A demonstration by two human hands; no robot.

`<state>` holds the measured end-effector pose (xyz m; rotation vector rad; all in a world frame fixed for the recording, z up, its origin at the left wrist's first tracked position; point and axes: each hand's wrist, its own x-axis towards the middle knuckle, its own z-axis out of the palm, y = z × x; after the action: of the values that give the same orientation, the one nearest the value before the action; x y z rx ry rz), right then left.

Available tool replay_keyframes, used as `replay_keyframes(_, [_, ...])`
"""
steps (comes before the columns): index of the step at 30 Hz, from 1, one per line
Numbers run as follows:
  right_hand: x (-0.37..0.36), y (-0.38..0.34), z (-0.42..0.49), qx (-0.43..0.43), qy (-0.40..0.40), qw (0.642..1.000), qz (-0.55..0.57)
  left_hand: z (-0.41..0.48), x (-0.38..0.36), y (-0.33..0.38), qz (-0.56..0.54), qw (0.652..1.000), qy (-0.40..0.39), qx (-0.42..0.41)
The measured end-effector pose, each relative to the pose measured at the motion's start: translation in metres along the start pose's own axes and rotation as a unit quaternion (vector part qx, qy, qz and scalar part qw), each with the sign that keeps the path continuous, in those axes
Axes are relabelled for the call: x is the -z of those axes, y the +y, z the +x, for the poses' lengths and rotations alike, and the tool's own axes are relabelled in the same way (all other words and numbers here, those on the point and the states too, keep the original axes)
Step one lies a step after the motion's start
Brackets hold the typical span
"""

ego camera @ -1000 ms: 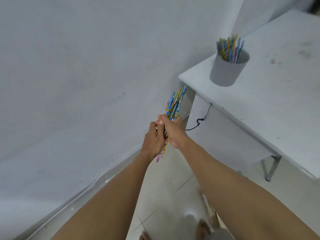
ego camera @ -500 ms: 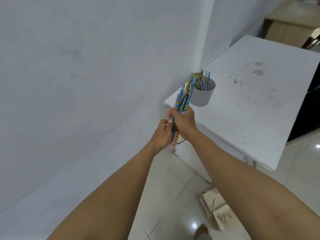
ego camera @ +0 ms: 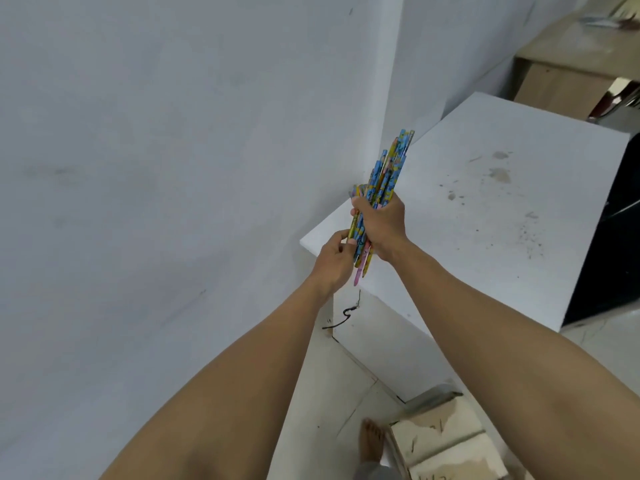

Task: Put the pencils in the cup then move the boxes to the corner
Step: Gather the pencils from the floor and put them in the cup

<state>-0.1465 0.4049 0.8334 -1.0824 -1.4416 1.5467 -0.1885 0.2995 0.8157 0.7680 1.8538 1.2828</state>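
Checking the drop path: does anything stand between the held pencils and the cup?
Nothing visible does. The right hand grips the pencils in front of the near corner of the white table; the left hand pinches their lower part. The cup itself is hidden behind hand and bundle, so the last gap cannot be seen.

A white counter (ego camera: 502,254) stands against a pale grey wall (ego camera: 173,133), its top marked by 2 grey smudges (ego camera: 500,174) and scattered dark specks. A thin black cable (ego camera: 346,313) hangs in a curl below its near corner. One metal leg (ego camera: 429,398) meets the tiled floor (ego camera: 329,393). Beyond the counter is a light wooden cabinet (ego camera: 561,88); a black panel (ego camera: 620,237) lies at the right edge.
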Motion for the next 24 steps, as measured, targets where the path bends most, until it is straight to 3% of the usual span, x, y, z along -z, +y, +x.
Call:
replay_keyframes(10, [0.011,-0.026,0.112,0.071,-0.028,0.992,-0.099,0.106,-0.038,0.033,-0.039,0.995,0.095,0.011])
replay_keyframes(17, [0.015,-0.014,0.152,0.114,-0.055,0.984,-0.129,0.152,-0.052,0.033,0.078,0.984,0.157,0.012])
replay_keyframes(24, [0.014,0.011,0.171,0.095,-0.059,0.984,-0.141,0.178,-0.059,0.022,0.064,0.983,0.163,0.050])
